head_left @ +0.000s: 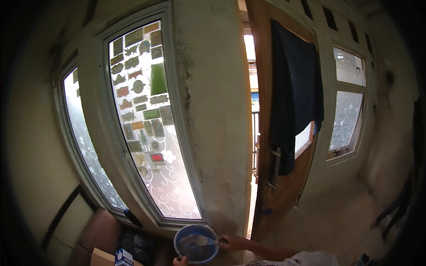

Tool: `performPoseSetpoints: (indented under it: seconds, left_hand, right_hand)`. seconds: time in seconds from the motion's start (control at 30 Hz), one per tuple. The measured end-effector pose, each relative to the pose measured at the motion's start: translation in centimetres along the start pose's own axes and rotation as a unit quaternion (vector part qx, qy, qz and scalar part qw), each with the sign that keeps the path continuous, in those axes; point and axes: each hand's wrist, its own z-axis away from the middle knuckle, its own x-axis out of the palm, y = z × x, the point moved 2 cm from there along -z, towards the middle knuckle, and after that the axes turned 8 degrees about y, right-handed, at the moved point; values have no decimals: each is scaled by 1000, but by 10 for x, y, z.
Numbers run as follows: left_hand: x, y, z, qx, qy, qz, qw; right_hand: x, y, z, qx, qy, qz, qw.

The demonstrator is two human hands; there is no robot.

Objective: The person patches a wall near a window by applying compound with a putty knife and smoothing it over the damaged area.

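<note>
A round blue bucket (178, 235) with a whitish, smeared rim is at the bottom middle, with grey wet-looking material (191, 243) inside. My left hand (181, 261) grips its near rim at the lower left; only part of that hand shows. From the right, my right hand (232, 242) is closed round the handle of a flat-bladed scraper (203, 240). The scraper's pale blade reaches over the bucket's opening, and I cannot tell how deep it sits in the material.
A plastered wall (217, 111) with stained, flaking patches rises behind the bucket. A wooden door (288, 190) draped with dark cloth (295, 88) stands ajar. Left are a tall stickered window (151, 124), a brown seat (103, 228), and a cardboard box (101, 258) beside a blue-and-white carton (124, 257).
</note>
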Motion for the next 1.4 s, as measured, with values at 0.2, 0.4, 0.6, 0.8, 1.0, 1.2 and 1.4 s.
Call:
performPoseSetpoints:
  seconds: [0.2,0.4,0.6,0.8,1.0,1.2,1.4]
  left_hand:
    - [15,-36,3,31,20,-10,999]
    - [47,-8,45,23,-13,-5,1000]
    - [62,-18,48,43,-19,-21,999]
    - [70,-40,42,27,-20,15,999]
    - [82,-26,56,34,-25,30,999]
    - [70,-36,36,52,-23,2,998]
    - [93,-1,67,17,-53,39,998]
  right_hand:
    - [-17,-13,23,8,-18,31,999]
    - [-25,18,37,3,-24,63,998]
    - [-40,15,39,0,-23,100,995]
    - [-43,23,33,-5,-27,101,995]
    - [-43,39,30,-1,-21,104,994]
    - [-47,24,30,20,-22,96,995]
    - [-53,43,36,33,-2,83,996]
